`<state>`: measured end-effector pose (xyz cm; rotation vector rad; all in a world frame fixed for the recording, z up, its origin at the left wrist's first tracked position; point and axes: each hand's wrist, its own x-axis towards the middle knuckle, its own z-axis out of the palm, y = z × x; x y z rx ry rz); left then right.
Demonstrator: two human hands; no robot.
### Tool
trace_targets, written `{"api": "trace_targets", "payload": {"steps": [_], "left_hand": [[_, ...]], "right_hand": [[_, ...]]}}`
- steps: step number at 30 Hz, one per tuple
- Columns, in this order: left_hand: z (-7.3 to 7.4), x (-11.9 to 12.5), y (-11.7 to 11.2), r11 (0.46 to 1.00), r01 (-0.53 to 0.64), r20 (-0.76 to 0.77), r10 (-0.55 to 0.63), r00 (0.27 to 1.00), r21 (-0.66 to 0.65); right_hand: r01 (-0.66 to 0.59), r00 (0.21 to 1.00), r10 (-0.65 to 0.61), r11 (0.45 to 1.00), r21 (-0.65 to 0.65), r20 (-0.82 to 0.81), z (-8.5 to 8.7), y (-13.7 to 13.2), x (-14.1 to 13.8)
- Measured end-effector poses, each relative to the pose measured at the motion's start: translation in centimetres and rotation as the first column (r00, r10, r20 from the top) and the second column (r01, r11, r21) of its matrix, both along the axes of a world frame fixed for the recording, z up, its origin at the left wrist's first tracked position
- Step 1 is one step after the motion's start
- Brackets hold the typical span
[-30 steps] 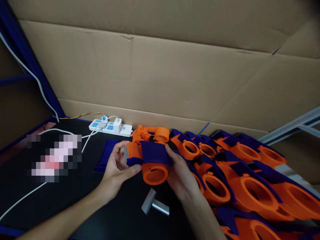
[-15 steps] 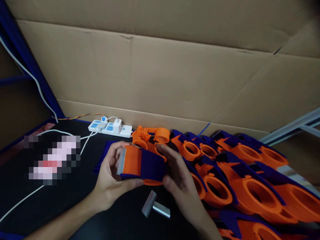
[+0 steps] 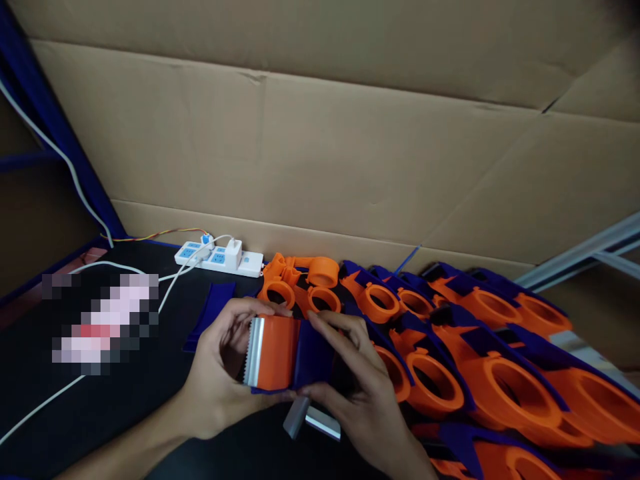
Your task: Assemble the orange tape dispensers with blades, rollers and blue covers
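An orange and blue tape dispenser (image 3: 277, 350) is held between both hands, its toothed metal blade (image 3: 254, 351) facing left. My left hand (image 3: 213, 373) grips the orange end from the left, fingers behind and thumb below. On the blue part, my right hand (image 3: 357, 387) closes with fingers along the top and thumb at the lower edge. Just below the dispenser, two loose metal blades (image 3: 323, 423) lie on the black table. The underside of the dispenser and some fingertips are hidden.
Several orange and blue tape dispensers (image 3: 523, 390) crowd the right side. Orange dispenser parts (image 3: 324, 272) lie at the back, with a blue piece (image 3: 210, 313) left of them. A white power strip (image 3: 220, 259) with cables stands against the cardboard wall (image 3: 320, 147). A blurred-out item (image 3: 107, 323) lies left.
The dispenser has come lower and nearer and is turned so its orange face and blade show more. My right hand has closed onto the blue part.
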<state>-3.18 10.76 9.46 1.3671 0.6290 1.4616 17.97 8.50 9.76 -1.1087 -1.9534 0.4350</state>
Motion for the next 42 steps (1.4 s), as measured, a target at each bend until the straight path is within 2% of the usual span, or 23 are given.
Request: {"api": "trace_targets", "payload": {"steps": [5,12,17,19,22,24,26,29,32,33,35,36,38,42], "left_hand": [[0.1,-0.2,0.0,1.000,0.026,-0.001,-0.026,1.000,-0.009],[-0.1,-0.2,0.1,0.997,0.079,-0.018,-0.078,0.997,0.020],[-0.7,0.0,0.1,0.997,0.040,-0.019,-0.042,0.999,-0.068],[-1.2,0.1,0.4,0.993,0.002,0.001,-0.002,1.000,-0.122],[-1.6,0.1,0.8,0.976,-0.029,0.084,0.048,0.995,-0.218],[-1.7,0.2,0.9,0.957,0.006,0.157,0.042,0.987,-0.291],[-1.7,0.5,0.9,0.935,0.086,0.217,-0.010,0.976,-0.344],[-1.7,1.1,0.8,0.907,0.226,0.285,-0.126,0.950,-0.356],[-1.9,1.4,1.0,0.896,0.277,0.330,-0.160,0.930,-0.347],[-2.0,1.4,1.2,0.890,0.279,0.325,-0.161,0.932,-0.360],[-2.1,1.3,1.5,0.871,0.289,0.297,-0.176,0.939,-0.398],[-2.2,1.3,1.7,0.859,0.298,0.278,-0.192,0.941,-0.415],[-2.3,1.2,1.8,0.841,0.312,0.245,-0.222,0.944,-0.441],[-2.5,1.1,2.0,0.813,0.317,0.185,-0.258,0.948,-0.489]], "right_hand": [[-0.014,0.999,0.012,0.999,0.037,0.046,-0.1,-0.1,-0.1],[-0.065,0.991,0.068,0.997,-0.033,0.119,-0.4,0.0,0.4],[-0.039,0.978,0.050,0.997,-0.061,0.202,0.6,-0.4,0.3],[0.013,0.960,-0.009,1.000,-0.014,0.280,1.0,-0.8,-0.1],[0.104,0.906,-0.162,0.981,0.165,0.391,1.2,-1.8,-0.5],[0.112,0.873,-0.224,0.957,0.268,0.434,1.2,-2.5,-0.4],[0.085,0.862,-0.225,0.948,0.307,0.455,1.8,-3.0,0.2],[0.074,0.876,-0.205,0.951,0.299,0.437,3.9,-2.4,2.5],[0.194,0.855,-0.300,0.941,0.276,0.423,7.1,0.5,6.7],[0.255,0.820,-0.353,0.930,0.263,0.452,8.2,2.0,8.5],[0.427,0.701,-0.480,0.875,0.228,0.527,9.8,5.3,12.4],[0.500,0.643,-0.501,0.848,0.177,0.579,10.3,6.9,14.2],[0.566,0.599,-0.484,0.820,0.091,0.638,10.6,9.7,17.5],[0.567,0.616,-0.441,0.823,0.022,0.653,9.2,13.1,21.2]]}}
